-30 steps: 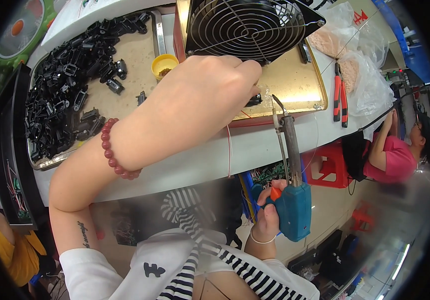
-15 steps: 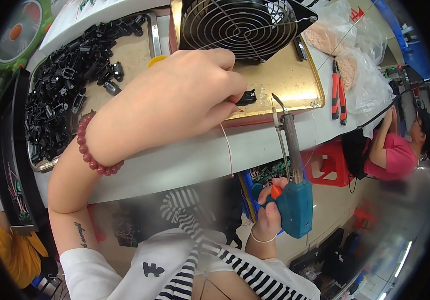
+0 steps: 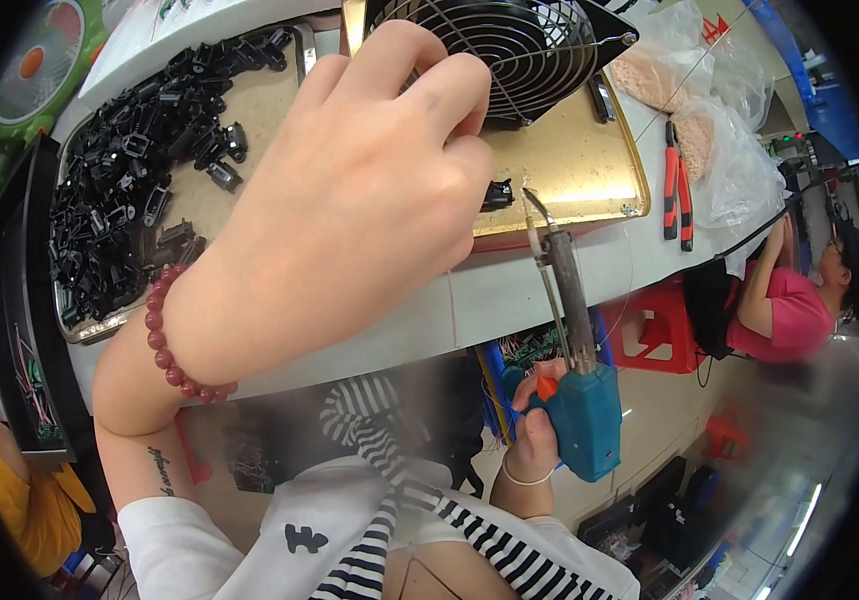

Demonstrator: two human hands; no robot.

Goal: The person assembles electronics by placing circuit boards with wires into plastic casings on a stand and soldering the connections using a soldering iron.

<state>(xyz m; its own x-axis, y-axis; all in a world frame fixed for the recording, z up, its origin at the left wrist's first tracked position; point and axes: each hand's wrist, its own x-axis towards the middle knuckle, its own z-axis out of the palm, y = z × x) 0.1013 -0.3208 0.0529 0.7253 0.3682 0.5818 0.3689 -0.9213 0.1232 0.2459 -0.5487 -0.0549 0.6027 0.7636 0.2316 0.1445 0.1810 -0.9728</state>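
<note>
Grips the teal soldering iron (image 3: pixel 590 425) in the wrapped right hand (image 3: pixel 538 435), well in front of the fan (image 3: pixel 525 62), and has the left hand (image 3: pixel 375 175) half-curled, hold impossible to tell, nearer the black housing (image 3: pixel 499 195) lying seemingly left-to-right just in front of the fan.

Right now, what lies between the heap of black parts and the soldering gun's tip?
In the head view: the left hand, then a small black part on a gold surface.

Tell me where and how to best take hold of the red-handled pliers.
Best take the pliers by their red handles, likely from above on the near side: those handles point that way, with a plastic bag close on the right.
</note>
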